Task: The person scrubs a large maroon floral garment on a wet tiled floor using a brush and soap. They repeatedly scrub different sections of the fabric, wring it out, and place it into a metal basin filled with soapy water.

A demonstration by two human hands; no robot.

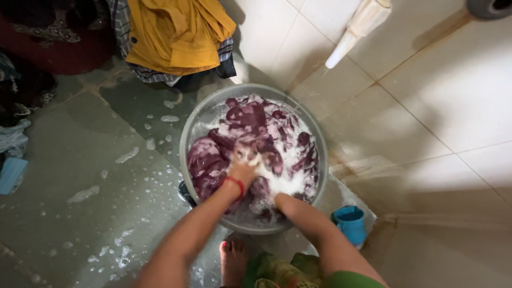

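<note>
A grey round basin (198, 114) stands on the wet floor, filled with soapy water and a maroon cloth (250, 117). My left hand (242, 165), with a red thread on the wrist, grips a bunched fold of the maroon cloth in the foam. My right hand (277, 198) is sunk into the suds at the basin's near side, its fingers hidden under foam and cloth.
A pile of clothes, with a yellow garment (173, 32) on top, lies beyond the basin. A small blue mug (350, 221) stands right of the basin. A white pipe (354, 32) leans on the tiled wall. Soap foam spots the floor; my bare foot (233, 261) is near.
</note>
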